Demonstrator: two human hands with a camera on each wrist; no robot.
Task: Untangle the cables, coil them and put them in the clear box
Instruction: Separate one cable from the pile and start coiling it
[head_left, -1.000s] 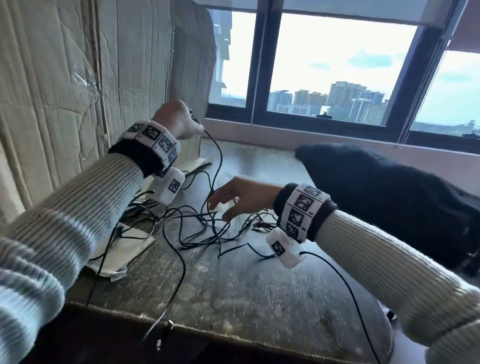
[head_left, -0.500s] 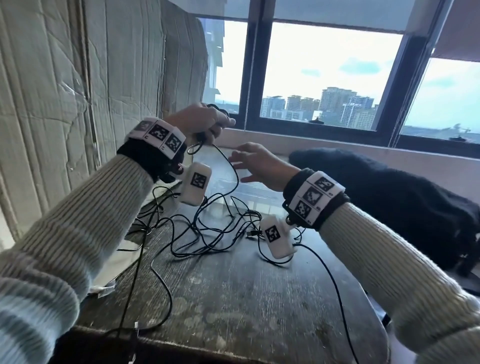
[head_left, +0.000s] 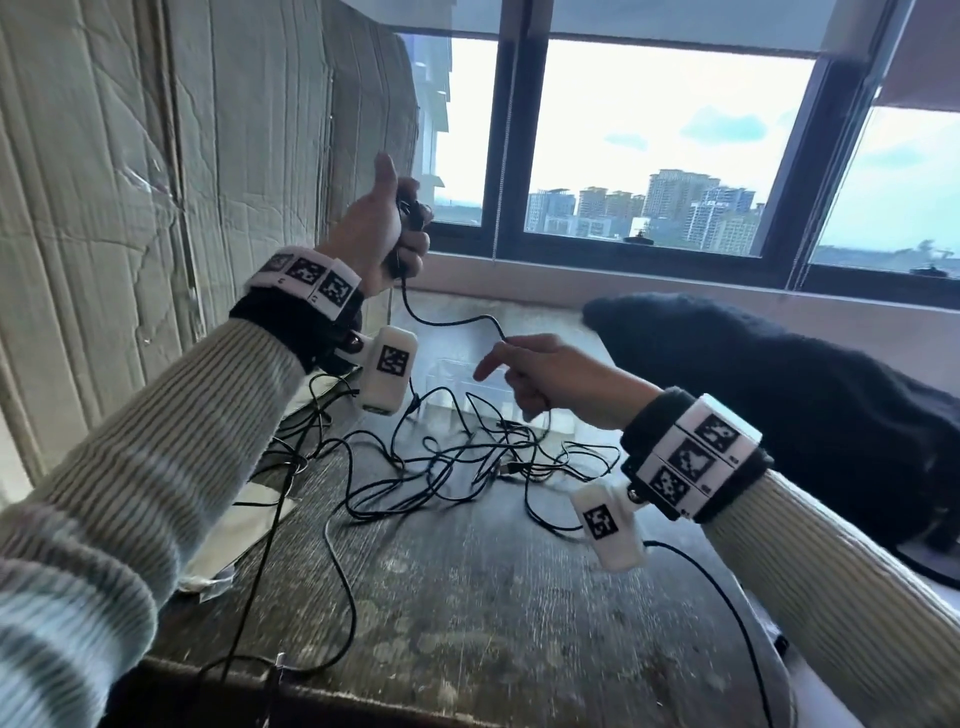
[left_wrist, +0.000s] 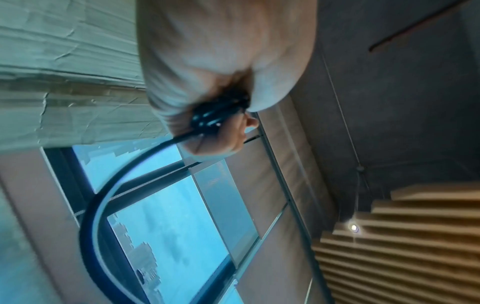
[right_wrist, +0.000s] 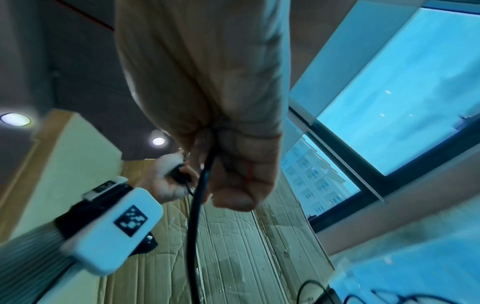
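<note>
1. Left hand (head_left: 382, 228): raised well above the worktop, thumb up, fingers curled; its grip is clenched round a small bundle of thin black cable loops (head_left: 410, 213). The left wrist view shows the same bundle (left_wrist: 218, 115) packed in the fist.

2. Held black cable strand (head_left: 452, 319): hangs from below the left grip, sags, then runs across to the right grip.

3. Right hand (head_left: 556, 379): lower than the left grip and to its right, above the worktop. Thumb and curled fingers pinch the strand, index finger pointing out; in the right wrist view the strand (right_wrist: 197, 197) passes down out of the closed fingers (right_wrist: 241, 185).

4. Tangled pile of thin black cables (head_left: 457, 462): loose on the worktop directly below both grips, unsorted; several strands trail off the near edge.

5. Clear plastic box (head_left: 457, 374): on the worktop below and just beyond the right grip, behind the tangle; whether it holds anything cannot be told.

6. Dark, worn wooden worktop (head_left: 493, 623): carries the tangle and the box.

7. Black fabric item (head_left: 779, 389): on the worktop to the right of the right grip.

8. Corrugated cardboard sheets (head_left: 130, 182): upright, to the left of the left grip.
</note>
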